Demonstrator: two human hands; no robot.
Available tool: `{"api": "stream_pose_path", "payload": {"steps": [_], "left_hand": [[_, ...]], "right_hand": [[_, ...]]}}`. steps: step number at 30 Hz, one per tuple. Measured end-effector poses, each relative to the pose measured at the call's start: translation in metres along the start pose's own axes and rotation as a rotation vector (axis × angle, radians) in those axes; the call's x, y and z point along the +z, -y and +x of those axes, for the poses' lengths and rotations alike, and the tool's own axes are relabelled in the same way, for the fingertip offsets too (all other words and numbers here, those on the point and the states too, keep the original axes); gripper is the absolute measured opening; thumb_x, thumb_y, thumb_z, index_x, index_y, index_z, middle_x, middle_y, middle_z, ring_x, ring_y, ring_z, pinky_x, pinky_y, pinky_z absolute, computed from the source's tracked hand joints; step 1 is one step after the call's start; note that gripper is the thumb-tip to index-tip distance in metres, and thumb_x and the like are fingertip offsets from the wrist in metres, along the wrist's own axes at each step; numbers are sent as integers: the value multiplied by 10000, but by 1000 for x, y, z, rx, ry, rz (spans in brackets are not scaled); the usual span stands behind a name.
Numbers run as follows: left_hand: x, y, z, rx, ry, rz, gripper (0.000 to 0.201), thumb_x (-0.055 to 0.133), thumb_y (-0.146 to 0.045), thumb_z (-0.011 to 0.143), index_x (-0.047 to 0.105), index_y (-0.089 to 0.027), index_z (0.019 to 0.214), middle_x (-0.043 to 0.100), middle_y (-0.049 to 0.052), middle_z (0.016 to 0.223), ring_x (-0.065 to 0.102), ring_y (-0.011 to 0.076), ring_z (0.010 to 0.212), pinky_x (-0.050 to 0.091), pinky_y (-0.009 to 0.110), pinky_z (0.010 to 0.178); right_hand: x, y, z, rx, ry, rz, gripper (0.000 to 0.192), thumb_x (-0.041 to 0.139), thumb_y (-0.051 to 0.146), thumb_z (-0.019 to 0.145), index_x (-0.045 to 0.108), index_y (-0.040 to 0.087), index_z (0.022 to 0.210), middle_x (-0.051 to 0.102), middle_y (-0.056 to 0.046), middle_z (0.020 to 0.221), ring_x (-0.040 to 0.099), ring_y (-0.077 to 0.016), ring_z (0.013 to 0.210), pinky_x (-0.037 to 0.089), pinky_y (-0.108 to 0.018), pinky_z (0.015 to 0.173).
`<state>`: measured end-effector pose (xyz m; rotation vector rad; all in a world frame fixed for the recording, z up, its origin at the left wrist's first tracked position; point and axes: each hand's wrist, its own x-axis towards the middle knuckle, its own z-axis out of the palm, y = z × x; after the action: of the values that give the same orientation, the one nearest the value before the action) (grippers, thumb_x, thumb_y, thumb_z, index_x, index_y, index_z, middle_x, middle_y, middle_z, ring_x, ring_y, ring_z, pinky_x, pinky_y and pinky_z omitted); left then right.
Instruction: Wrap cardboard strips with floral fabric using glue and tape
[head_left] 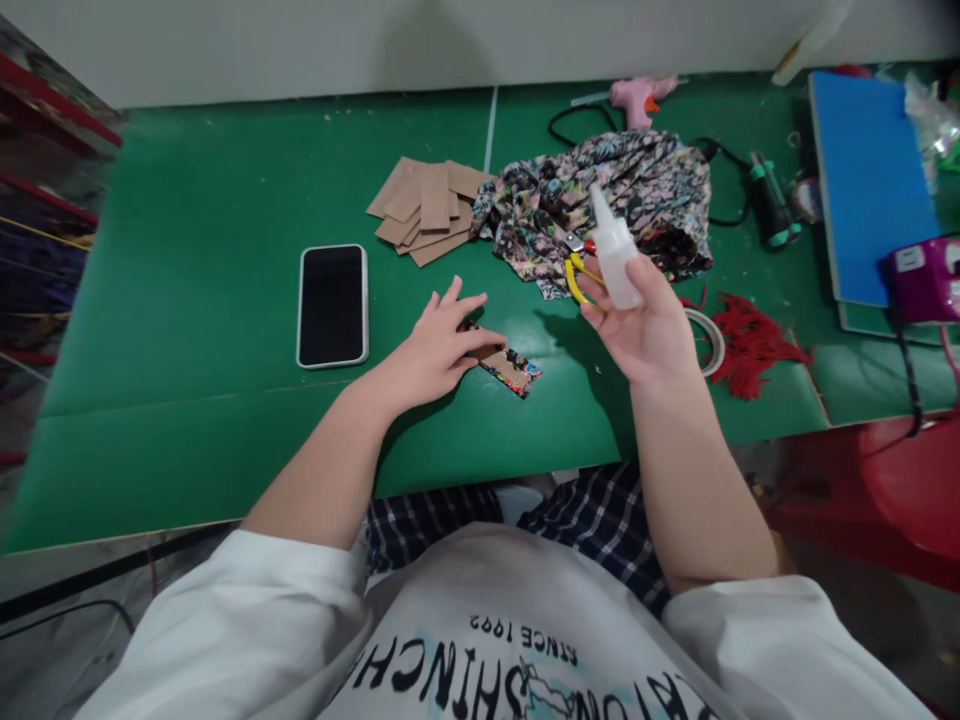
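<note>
At a green-covered tabletop (187,300), we press our left hand (442,345) flat, fingers spread and open, on one end of a small fabric-wrapped card strip (510,368) that lies near the middle of the table, a little toward the near edge. Our right hand (645,325) is raised above the surface just right of the strip, fingers curled around a small translucent glue bottle (613,255) with its nozzle pointing up and away; a pair of yellow-handled scissors (576,275) shows just behind that hand, and we cannot tell whether it touches them. To do this step well, we judge that the left fingertips should pin the strip firmly without covering the edge to be glued, and that the bottle needs tipping over and bringing low to the strip before any squeeze, so that a thin line lands on the card and not on the green mat. A light squeeze seems wise: too much would soak the printed cloth. Toward the far edge lie a stack of brown card pieces (427,210) and a bundle of floral fabric (600,195); a phone (332,305) rests face up to the left of the strip, well apart from it. A pink glue gun (637,98) sits at the far edge, red tassels (750,345) and a tape roll (712,340) toward the right edge.
</note>
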<state>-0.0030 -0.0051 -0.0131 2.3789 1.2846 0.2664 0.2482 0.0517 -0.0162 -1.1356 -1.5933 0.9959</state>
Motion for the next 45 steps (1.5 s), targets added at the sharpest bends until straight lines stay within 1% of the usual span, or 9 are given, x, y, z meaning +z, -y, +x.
{"api": "stream_pose_path", "payload": {"steps": [3,5,8,11,18,27,34,40,45], "left_hand": [[-2,-3,0,14,-44,9,378,454,-187,851,518,-268,1215,254,61,1443,19,342,1380,110,613,1073],[-3,-4,1,3,-113,10,338,466,-198,840,553,-245,1163,351,69,1379,135,321,1367,174,570,1080],[-3,-3,2,-131,-330,28,263,408,-190,857,606,-210,1029,520,75,1147,420,251,1187,346,449,1011],[-1,-2,3,-272,-454,67,256,377,-193,869,612,-187,971,559,67,968,514,211,973,425,373,882],[8,-10,6,-221,-357,147,205,474,-275,875,630,-161,943,583,60,865,533,198,850,426,311,750],[13,-17,6,97,-186,144,238,487,-320,883,656,-178,972,581,80,956,505,194,869,413,334,777],[16,-13,6,117,-141,130,231,483,-313,886,653,-178,965,606,76,960,510,198,906,405,344,800],[15,-13,7,108,-116,112,217,496,-300,882,659,-186,969,628,66,982,523,193,930,403,352,820],[13,-13,7,120,-106,109,226,484,-313,889,659,-185,952,643,64,988,552,189,928,422,358,818]], "right_hand": [[3,2,-1,44,54,33,398,410,525,843,533,253,1106,653,-51,1014,629,-173,881,505,-300,630],[8,0,-2,39,72,19,362,454,477,833,539,241,1095,651,-52,1023,623,-170,884,508,-301,649],[16,-4,-4,-4,68,-25,321,517,410,806,526,242,1079,656,-43,981,621,-166,861,513,-308,674],[25,-8,-6,-28,49,-34,350,569,364,773,469,263,1093,635,-20,948,620,-156,846,517,-311,697],[33,-12,-9,-39,35,-149,365,675,301,677,459,246,966,577,-8,939,590,-165,857,508,-381,801],[34,-17,-10,-53,58,-252,391,665,314,697,455,249,1019,631,-8,915,623,-170,812,528,-338,707],[7,12,-19,-141,50,-433,311,615,389,754,583,224,1016,646,-35,995,601,-204,908,480,-353,774],[-8,24,-43,-31,-55,-320,334,689,378,683,593,237,970,623,0,851,575,-143,684,463,-277,579],[-5,30,-44,29,94,-134,367,756,344,601,583,231,904,602,25,788,549,-109,611,450,-239,515]]}}
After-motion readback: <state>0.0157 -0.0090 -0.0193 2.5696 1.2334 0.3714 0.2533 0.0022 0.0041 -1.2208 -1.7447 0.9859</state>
